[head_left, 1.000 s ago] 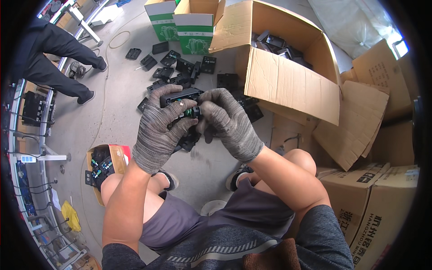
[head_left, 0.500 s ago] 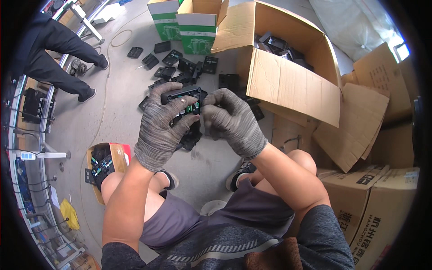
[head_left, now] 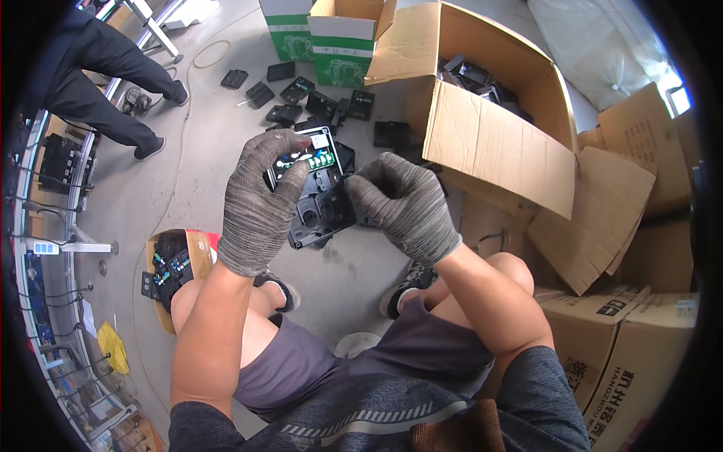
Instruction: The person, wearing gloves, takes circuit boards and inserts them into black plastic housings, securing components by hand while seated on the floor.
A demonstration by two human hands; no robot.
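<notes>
My left hand (head_left: 257,203), in a grey knit glove, grips a black plastic electrical unit (head_left: 315,197) with a green circuit board and a white label at its top. The unit is held up in front of me, face toward the camera. My right hand (head_left: 403,205), also gloved, has its fingers closed against the unit's right edge. Several more black units (head_left: 301,98) lie scattered on the concrete floor beyond my hands. I sit low, knees bare, with the floor between my feet.
A large open cardboard box (head_left: 489,143) holding black parts stands at the right. Two green-and-white cartons (head_left: 343,45) stand at the back. A small box of units (head_left: 172,267) sits by my left knee. Another person's legs (head_left: 105,83) are at the far left. Flattened cardboard (head_left: 602,218) lies right.
Both hands have kept hold of the black unit and brought it a little closer and lower; my right fingers have shifted along its right edge.
</notes>
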